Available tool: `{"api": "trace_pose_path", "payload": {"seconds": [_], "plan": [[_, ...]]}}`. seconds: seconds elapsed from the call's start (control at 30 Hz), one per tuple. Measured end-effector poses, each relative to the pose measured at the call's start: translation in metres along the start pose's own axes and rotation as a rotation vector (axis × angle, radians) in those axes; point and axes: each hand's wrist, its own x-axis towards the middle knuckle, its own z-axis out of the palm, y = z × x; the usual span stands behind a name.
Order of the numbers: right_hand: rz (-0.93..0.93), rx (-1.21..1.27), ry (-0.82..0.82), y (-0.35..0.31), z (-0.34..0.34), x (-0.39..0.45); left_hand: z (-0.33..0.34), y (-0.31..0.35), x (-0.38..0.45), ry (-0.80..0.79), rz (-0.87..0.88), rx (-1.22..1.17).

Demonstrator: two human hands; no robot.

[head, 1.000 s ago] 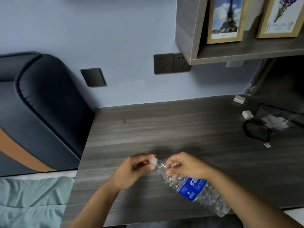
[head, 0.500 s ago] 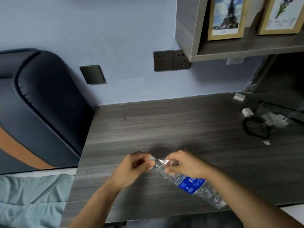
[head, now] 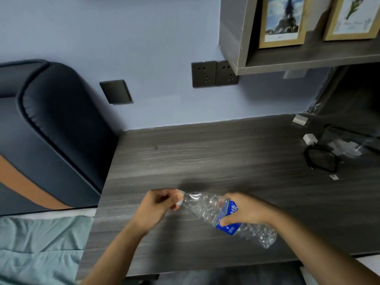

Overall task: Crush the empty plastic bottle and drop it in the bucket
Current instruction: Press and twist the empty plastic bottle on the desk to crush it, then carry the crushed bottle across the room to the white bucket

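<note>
Both hands are low in the frame, over the near part of a dark wood-grain desk (head: 226, 153). The left hand (head: 158, 208) pinches the cap end of a clear plastic bottle (head: 205, 206), and the right hand (head: 246, 208) wraps around its blue label (head: 227, 228). The bottle lies tilted, its base pointing toward the lower right, and the plastic looks pretty crinkled. At the right edge sit a black cable (head: 320, 159) and a white charger (head: 309, 139). Two framed pictures stand on a shelf (head: 308, 62) at the upper right, with wall sockets (head: 213, 74) just left of it. A dark padded headboard (head: 51, 128) fills the left side.
</note>
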Motion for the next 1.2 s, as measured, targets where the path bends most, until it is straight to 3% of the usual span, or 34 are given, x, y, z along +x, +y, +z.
{"api": "trace_pose_path", "payload": {"seconds": [0.3,0.63,0.9,1.03,1.2], "plan": [[-0.031,0.108,0.07,0.012,0.013,-0.003,0.01,0.003,-0.004,0.05,-0.117,-0.071],[0.04,0.142,0.001,0.031,0.032,-0.035,0.028,-0.016,-0.016,0.032,-0.167,-0.032],[0.092,0.047,0.12,0.031,0.054,-0.053,0.036,-0.039,-0.026,-0.013,-0.233,-0.086],[0.192,0.117,0.203,0.023,0.078,-0.07,0.033,-0.055,-0.04,-0.009,-0.282,-0.115],[0.285,0.154,0.289,0.011,0.117,-0.105,0.028,-0.078,-0.068,-0.138,-0.288,-0.005]]}}
